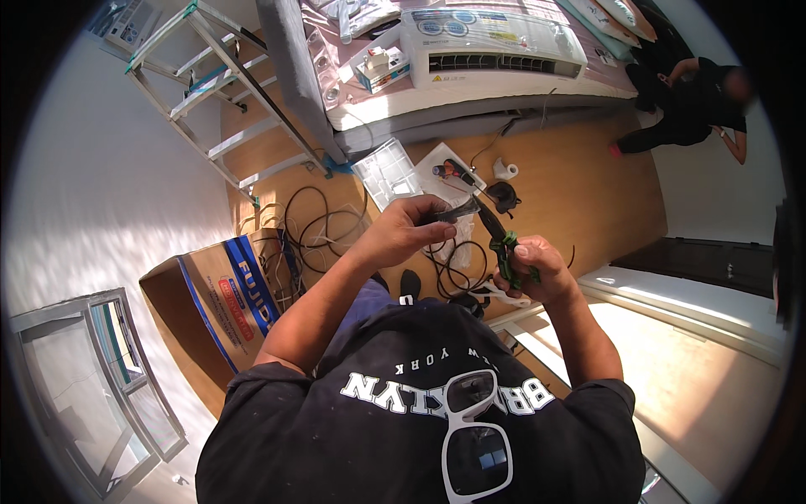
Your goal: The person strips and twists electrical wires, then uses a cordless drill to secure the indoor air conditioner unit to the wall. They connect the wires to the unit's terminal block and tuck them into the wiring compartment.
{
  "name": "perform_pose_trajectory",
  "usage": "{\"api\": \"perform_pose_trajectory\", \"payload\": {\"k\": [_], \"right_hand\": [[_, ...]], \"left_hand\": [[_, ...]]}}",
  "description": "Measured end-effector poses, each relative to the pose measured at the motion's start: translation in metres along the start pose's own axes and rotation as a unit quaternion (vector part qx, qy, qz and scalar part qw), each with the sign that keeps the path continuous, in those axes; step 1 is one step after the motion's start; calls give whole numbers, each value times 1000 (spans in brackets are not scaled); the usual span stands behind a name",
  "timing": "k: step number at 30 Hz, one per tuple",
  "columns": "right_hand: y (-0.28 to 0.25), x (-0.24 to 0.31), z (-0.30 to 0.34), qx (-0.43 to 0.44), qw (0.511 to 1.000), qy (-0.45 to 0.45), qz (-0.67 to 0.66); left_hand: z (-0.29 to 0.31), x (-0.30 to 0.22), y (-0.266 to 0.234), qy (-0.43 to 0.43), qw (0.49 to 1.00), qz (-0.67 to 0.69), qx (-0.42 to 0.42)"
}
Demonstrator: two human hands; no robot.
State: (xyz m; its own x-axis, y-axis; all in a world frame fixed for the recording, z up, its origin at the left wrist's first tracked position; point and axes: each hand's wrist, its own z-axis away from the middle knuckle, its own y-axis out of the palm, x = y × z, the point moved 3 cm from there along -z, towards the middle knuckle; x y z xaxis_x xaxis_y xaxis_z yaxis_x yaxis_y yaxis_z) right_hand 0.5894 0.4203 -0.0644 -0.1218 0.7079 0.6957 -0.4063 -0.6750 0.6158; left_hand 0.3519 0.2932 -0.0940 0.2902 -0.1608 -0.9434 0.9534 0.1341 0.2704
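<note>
My left hand (409,228) pinches a small dark grey strip (457,212) between thumb and fingers. In my right hand (537,267) is a pair of green-handled snips (504,252), its long dark blades (489,219) pointing up and left toward the strip. The blade tips come close to the strip's right end; whether they touch it I cannot tell. Beyond my hands an orange-and-black power drill (454,172) lies on a white tray (441,154). A white roll (505,170) and a black object (503,197) are on the floor beside it.
Black cables (311,210) coil across the wooden floor near an open cardboard box (227,294). An aluminium stepladder (222,101) stands at the far left. A white air conditioner unit (495,46) rests on the bed (361,113). Another person (688,105) is at the far right.
</note>
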Motion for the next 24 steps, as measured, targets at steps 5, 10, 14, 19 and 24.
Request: {"api": "perform_pose_trajectory", "payload": {"k": [5, 10, 14, 19, 24], "right_hand": [[-22, -25, 23, -146, 981, -43, 121], [-23, -35, 29, -165, 935, -96, 300], [-25, -37, 15, -183, 928, -122, 300], [-36, -33, 2, -202, 935, -72, 281], [-51, -19, -11, -246, 931, -38, 266]], "left_hand": [[-3, -12, 24, -39, 989, -146, -11], [-16, -27, 47, -47, 940, -338, -22], [-37, -26, 61, -4, 908, -418, 21], [-70, -12, 54, -35, 898, -429, 89], [-110, -6, 45, -62, 893, -423, 141]]}}
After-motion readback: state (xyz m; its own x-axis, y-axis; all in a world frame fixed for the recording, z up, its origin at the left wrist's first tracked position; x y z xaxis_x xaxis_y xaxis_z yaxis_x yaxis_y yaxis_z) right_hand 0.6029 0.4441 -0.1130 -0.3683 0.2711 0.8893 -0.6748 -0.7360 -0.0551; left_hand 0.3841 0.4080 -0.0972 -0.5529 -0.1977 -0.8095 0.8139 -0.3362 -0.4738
